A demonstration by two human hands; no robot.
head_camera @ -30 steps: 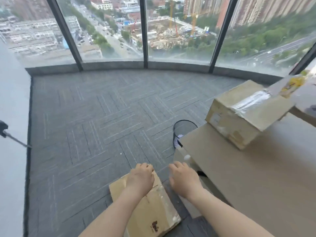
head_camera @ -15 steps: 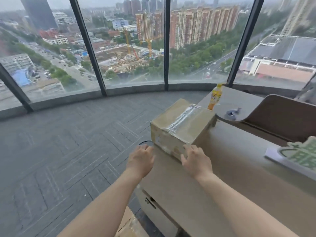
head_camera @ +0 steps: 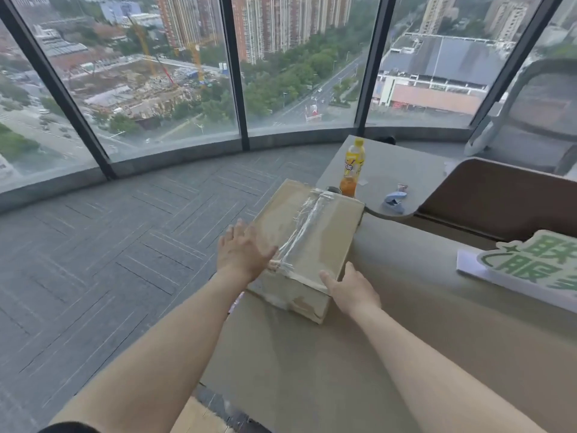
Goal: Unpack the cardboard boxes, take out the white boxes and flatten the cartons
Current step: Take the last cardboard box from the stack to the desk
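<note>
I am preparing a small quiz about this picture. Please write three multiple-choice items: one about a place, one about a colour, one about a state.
1. Where does the cardboard box stand?
A. on the carpet
B. on the desk
C. on the chair

2. What colour is the cap of the bottle?
A. yellow
B. blue
C. black

3. In what state is the box?
A. flattened
C. open, flaps up
B. sealed with clear tape

Answers: 1 B, its base rests at the desk's left edge. 2 A, cap and label are yellow. 3 B, tape runs along the closed top seam while the left hand and the right hand touch its sides.
</note>
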